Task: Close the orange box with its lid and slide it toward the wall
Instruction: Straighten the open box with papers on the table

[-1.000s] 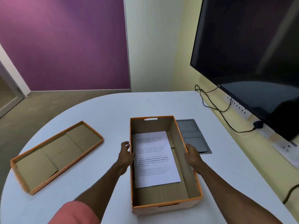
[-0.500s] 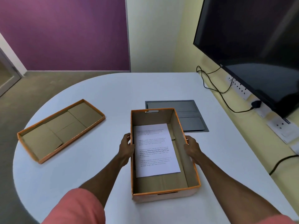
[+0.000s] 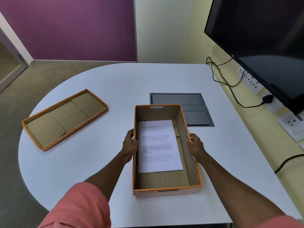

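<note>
An orange cardboard box (image 3: 194,168) stands open on the white table (image 3: 102,165), with a printed sheet of paper (image 3: 158,145) lying flat inside. My left hand (image 3: 130,143) presses against its left wall and my right hand (image 3: 195,145) against its right wall, so both grip the box from the sides. The box's orange lid (image 3: 64,118) lies upside down on the table's left part, well apart from the box and from both hands.
A grey cable hatch (image 3: 189,106) is set into the table just beyond the box. A black screen (image 3: 263,46) hangs on the yellow wall at the right above sockets (image 3: 250,79) and a black cable (image 3: 230,84). The table's rounded edge runs on the left.
The box has come slightly nearer to me between both hands, uncovering more of the grey hatch. The view has tilted down. The lid has not moved.
</note>
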Available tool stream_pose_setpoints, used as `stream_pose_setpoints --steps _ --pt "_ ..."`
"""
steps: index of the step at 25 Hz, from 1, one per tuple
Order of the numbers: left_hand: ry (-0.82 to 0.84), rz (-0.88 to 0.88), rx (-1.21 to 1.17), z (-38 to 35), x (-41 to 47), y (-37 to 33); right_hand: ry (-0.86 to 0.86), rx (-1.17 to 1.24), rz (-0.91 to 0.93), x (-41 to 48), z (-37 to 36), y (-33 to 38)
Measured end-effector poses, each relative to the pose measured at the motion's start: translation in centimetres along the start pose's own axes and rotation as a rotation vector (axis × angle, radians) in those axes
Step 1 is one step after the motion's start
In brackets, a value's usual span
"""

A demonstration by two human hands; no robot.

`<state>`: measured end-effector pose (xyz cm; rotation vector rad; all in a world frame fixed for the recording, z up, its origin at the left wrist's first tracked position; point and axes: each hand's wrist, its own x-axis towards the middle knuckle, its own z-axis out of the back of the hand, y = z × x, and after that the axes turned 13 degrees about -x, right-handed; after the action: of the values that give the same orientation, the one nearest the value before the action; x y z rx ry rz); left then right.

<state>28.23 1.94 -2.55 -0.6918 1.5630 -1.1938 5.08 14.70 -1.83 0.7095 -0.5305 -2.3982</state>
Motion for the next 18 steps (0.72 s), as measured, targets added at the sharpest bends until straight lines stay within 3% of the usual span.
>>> stream_pose_setpoints --steps 6,10,18 --pt "-0.021 0.013 0.141 -0.1 -0.2 -0.5 -0.034 -0.053 0.069 -0.1 0.9 1.2" --pt "-0.086 -0.029 0.24 0.6 -0.4 -1.7 -0.223 -0.283 0.253 0.0 1.4 3.3" --pt "-0.225 -0.201 0.772 3.4 -0.1 -4.5 -0.365 -0.641 0.602 -0.4 -0.5 10.6"
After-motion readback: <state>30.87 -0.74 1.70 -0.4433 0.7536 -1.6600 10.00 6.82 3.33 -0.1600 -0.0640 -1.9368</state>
